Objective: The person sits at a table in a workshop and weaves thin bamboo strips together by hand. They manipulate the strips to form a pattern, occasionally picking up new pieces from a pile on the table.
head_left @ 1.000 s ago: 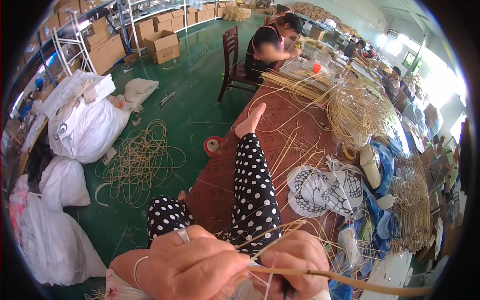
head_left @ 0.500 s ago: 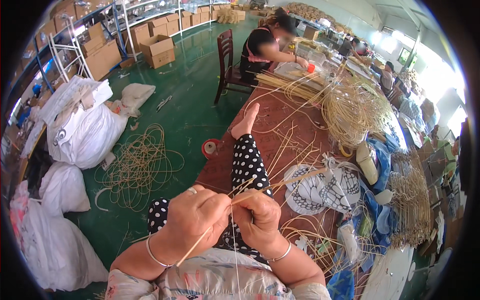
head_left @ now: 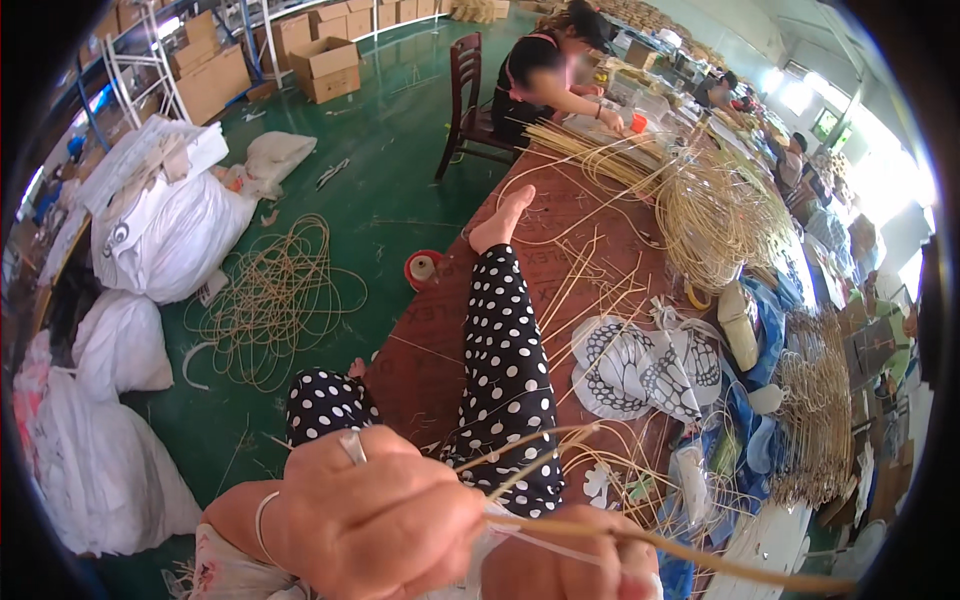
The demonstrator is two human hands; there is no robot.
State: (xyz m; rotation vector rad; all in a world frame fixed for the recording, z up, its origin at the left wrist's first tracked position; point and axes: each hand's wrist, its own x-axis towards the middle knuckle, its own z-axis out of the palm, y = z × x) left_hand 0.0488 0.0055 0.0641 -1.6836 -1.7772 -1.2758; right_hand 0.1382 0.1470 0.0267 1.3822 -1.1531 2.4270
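Close in front of me, my left hand (head_left: 385, 510) is closed, its fingers pinched around thin bamboo strips where they meet. Two slender strip ends (head_left: 535, 463) stick out from that pinch toward the upper right. My right hand (head_left: 565, 565), low in the picture and partly blurred, is closed beside it. A longer bamboo strip (head_left: 730, 566) passes across the right hand and reaches to the lower right. A pale thread (head_left: 548, 549) runs from the pinch over the right fingers. Exactly how thread and strips join is hidden by my fingers.
My leg in dotted trousers (head_left: 505, 370) lies along the red-brown table (head_left: 430, 350). Butterfly-patterned white pieces (head_left: 640, 370), a bundle of coiled strips (head_left: 710, 215) and metal hooks (head_left: 810, 410) lie to the right. White sacks (head_left: 110, 460) and loose cane (head_left: 275, 300) are on the floor. A co-worker (head_left: 545, 75) sits beyond.
Both hands have come lower and closer to me, with the left now larger in view. The long strip has swung from pointing up right to pointing down right. The view has shifted slightly.
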